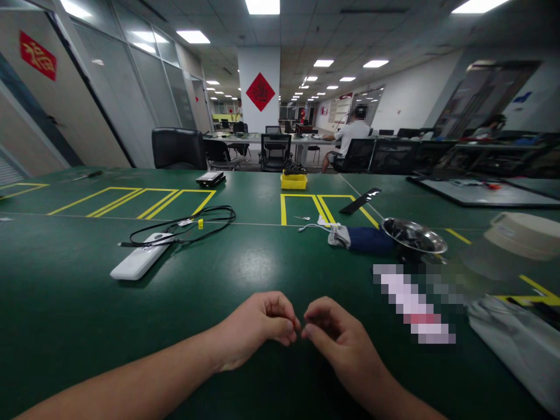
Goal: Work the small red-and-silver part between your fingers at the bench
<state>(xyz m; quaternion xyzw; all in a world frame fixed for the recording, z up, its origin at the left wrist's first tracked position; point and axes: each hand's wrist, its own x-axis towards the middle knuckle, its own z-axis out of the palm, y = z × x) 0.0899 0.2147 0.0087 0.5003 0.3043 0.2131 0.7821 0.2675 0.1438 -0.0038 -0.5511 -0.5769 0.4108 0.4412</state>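
Note:
My left hand (266, 321) and my right hand (341, 335) are held over the green table (245, 379), fingertips facing each other with a narrow gap between. Thumb and curled fingers meet on the left hand. On the right, the thumb tip comes up against the bent fingers. Whatever they pinch, if anything, is too small or hidden to make out. Farther off to the left lies a white power bank (142, 256), with a looped black cable (227, 219) across its far end.
To the right are a metal bowl (415, 236), a dark blue pouch (370, 240), a blurred pink-white object (409, 303), a lidded container (520, 239) and a grey cloth bag (511, 344). A yellow bin (294, 182) and a hard drive (210, 178) stand farther back. A person sits beyond.

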